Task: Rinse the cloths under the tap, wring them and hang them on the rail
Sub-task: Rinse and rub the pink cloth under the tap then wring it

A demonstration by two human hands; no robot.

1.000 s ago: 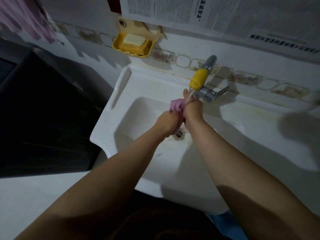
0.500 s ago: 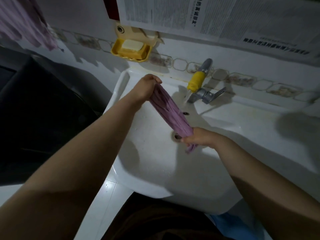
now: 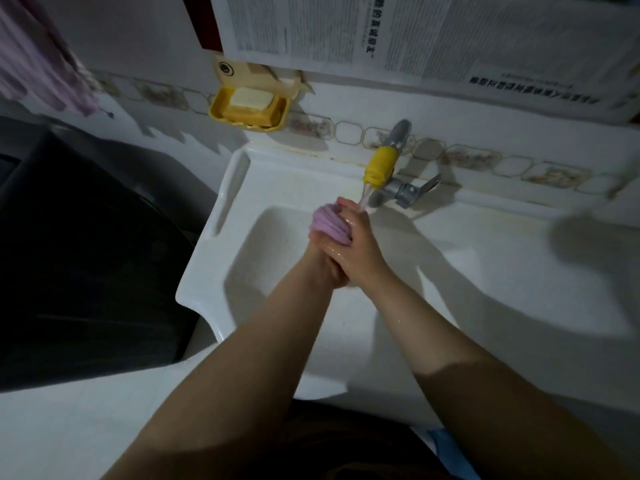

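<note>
Item 1, cloth: I log a soft lilac fabric, bunched into a ribbed, rounded wad, held over the basin just below and left of the spout.

Item 2, left hand: fingers curled round the lower part of the wad, skin wet and glossy.

Item 3, right hand: clasped over the left hand and the cloth, fingertips reaching up into the water stream.

Item 4, tap: dull metal body with a lever handle, its spout sleeved in yellow rubbery tubing; a thin clear stream runs from it.

Item 5, sink: white glazed ceramic, rounded rectangular bowl with a flat ledge.

Item 6, soap dish: yellow plastic, wall-mounted, holding a pale rectangular soap bar.

Item 7, hanging cloth: pink, pleated, draped at upper left.

Item 8, newspaper: printed sheets pasted on the wall above the tile border.
</note>
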